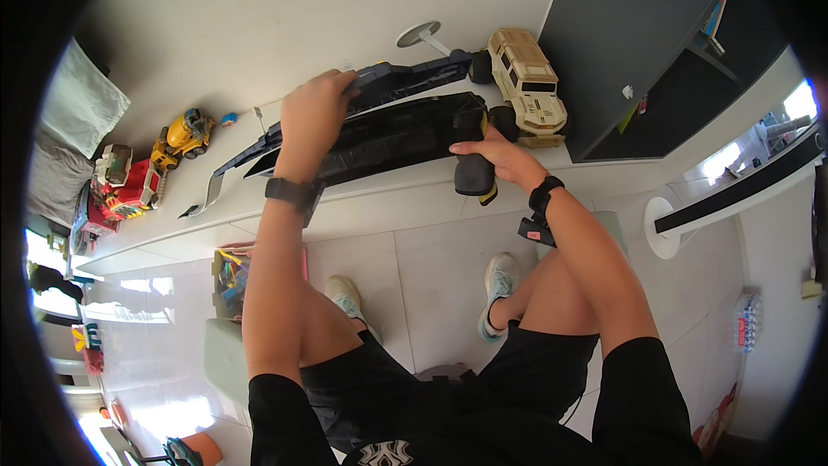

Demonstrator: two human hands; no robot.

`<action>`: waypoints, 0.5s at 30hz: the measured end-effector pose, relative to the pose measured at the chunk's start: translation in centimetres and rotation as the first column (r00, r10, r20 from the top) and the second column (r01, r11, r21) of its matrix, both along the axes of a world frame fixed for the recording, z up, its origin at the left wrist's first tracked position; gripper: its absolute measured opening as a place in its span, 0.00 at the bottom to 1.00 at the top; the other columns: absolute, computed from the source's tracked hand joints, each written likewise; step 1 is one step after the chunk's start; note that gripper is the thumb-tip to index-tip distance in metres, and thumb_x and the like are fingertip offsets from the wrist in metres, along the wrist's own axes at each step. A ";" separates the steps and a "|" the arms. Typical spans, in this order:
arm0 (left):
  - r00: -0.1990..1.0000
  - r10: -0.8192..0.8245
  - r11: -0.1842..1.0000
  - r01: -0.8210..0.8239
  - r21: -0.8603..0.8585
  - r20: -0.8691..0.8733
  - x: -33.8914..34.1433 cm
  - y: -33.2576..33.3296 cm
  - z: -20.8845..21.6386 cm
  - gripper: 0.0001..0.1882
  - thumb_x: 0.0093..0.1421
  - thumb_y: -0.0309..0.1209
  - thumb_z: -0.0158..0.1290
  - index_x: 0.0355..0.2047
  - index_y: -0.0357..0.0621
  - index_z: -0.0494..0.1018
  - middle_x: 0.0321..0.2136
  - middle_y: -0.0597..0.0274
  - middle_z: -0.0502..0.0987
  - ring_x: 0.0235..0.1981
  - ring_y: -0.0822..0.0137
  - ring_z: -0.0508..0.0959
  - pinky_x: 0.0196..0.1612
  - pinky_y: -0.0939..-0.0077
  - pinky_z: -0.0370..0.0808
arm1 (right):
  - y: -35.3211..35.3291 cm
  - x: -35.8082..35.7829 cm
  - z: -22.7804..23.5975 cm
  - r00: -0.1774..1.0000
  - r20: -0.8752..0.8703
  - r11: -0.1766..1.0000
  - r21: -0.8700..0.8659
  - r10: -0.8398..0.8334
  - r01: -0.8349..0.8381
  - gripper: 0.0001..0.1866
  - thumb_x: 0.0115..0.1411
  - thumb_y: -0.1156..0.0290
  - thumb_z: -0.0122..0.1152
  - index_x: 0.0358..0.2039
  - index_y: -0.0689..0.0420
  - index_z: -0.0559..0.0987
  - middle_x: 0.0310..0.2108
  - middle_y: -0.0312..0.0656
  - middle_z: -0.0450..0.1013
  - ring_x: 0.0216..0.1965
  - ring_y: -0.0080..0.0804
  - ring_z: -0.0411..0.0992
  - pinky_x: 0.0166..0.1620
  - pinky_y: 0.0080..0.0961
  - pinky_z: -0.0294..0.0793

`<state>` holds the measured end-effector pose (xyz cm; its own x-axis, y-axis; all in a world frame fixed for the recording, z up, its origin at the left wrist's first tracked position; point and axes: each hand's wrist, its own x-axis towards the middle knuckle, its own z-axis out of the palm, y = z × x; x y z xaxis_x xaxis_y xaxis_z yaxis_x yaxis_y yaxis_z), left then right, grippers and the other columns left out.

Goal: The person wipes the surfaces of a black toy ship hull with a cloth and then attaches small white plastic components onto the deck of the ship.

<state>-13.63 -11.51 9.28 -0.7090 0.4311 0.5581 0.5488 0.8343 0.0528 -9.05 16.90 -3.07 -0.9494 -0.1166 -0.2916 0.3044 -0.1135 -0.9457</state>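
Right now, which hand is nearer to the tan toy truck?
The right hand. It is just on the person's side of the tan toy truck, near its left front wheel. The left hand is well to the truck's left.

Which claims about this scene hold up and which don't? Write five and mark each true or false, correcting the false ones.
1. The right hand holds a black-and-yellow object. True.
2. The left hand rests on a knee. False: the left hand is up at the long dark pieces.
3. A tan toy truck is to the right of the long dark pieces. True.
4. The toy mixer truck is bright green. False: the toy mixer truck is mainly yellow.
5. The person's feet are bare. False: both feet wear light-coloured shoes.
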 end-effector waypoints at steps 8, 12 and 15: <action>0.991 0.121 0.992 -0.123 -0.036 -0.060 -1.2 -1.2 1.0 0.09 0.59 0.37 0.53 0.37 0.49 0.75 0.32 0.62 0.79 0.33 0.54 0.78 0.31 0.62 0.73 | 0.0 0.5 -1.2 0.974 -0.136 0.965 0.216 0.182 -0.150 0.43 0.41 0.79 0.73 0.59 0.61 0.63 0.51 0.40 0.69 0.51 0.30 0.68 0.54 0.25 0.67; 0.978 0.166 0.986 -0.168 -0.004 -0.126 -1.3 -1.7 1.2 0.09 0.59 0.37 0.53 0.37 0.49 0.74 0.31 0.63 0.78 0.32 0.54 0.78 0.31 0.63 0.73 | -0.4 0.7 -0.9 0.983 -0.087 0.977 0.158 0.162 -0.147 0.56 0.35 0.82 0.75 0.64 0.61 0.53 0.54 0.45 0.66 0.56 0.34 0.64 0.59 0.26 0.63; 0.968 0.200 0.980 -0.199 0.020 -0.151 -1.3 -2.0 1.8 0.08 0.59 0.35 0.53 0.37 0.48 0.74 0.31 0.61 0.78 0.32 0.54 0.78 0.31 0.64 0.73 | -0.4 0.6 -1.4 0.987 -0.040 0.978 0.148 0.155 -0.148 0.55 0.35 0.83 0.74 0.63 0.61 0.53 0.53 0.46 0.67 0.56 0.35 0.64 0.58 0.27 0.64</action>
<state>-14.92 -13.55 11.03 -0.6872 0.2862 0.6677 0.3730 0.9277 -0.0138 -8.47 16.53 -4.48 -0.9380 -0.2209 -0.2673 0.2585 0.0686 -0.9636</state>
